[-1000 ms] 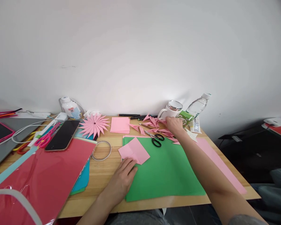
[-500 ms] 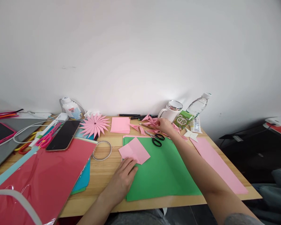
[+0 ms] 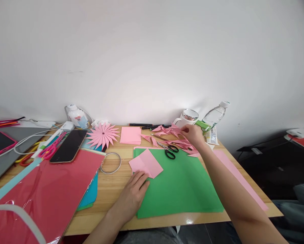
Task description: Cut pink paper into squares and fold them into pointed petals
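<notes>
1. One folded pink petal (image 3: 176, 129) is now pinched in the right hand (image 3: 194, 135), which is shifted right along the desk's (image 3: 111, 189) back edge, toward the mug (image 3: 190, 117).
2. Left hand (image 3: 133, 195) is kept flat, unclenched, on the pink square (image 3: 145, 163).

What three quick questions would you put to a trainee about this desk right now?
1. True or false: the left hand lies flat with its fingertips on the folded pink sheet.
2. The right hand is at: A) the phone, B) the pink folded pieces, C) the pink-handled scissors.
3. What colour is the big sheet under the handles of the black scissors?
Key: 1 true; 2 B; 3 green.
</notes>
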`<action>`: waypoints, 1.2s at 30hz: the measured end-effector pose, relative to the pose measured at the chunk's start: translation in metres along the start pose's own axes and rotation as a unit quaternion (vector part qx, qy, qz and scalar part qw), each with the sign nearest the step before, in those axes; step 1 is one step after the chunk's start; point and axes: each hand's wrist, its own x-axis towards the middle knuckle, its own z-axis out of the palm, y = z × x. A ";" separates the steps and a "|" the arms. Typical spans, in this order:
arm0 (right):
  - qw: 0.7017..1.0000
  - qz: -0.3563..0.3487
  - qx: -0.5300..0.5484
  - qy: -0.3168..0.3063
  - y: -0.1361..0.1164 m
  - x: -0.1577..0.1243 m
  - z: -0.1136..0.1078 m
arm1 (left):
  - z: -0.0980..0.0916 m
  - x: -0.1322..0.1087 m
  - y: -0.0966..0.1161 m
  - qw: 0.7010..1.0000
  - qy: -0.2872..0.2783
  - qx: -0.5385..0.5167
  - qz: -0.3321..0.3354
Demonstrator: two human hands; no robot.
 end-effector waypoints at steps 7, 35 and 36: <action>0.996 -0.009 -0.084 -0.006 0.001 -0.007 -0.019 | 0.000 -0.001 0.000 1.000 0.001 0.005 0.004; 0.966 -0.196 -0.110 -0.131 -0.064 0.011 0.028 | 0.002 -0.001 0.002 1.000 -0.001 -0.006 -0.001; 0.964 -0.200 -0.108 -0.136 -0.067 0.013 0.028 | 0.002 -0.001 0.002 1.000 -0.004 -0.009 -0.004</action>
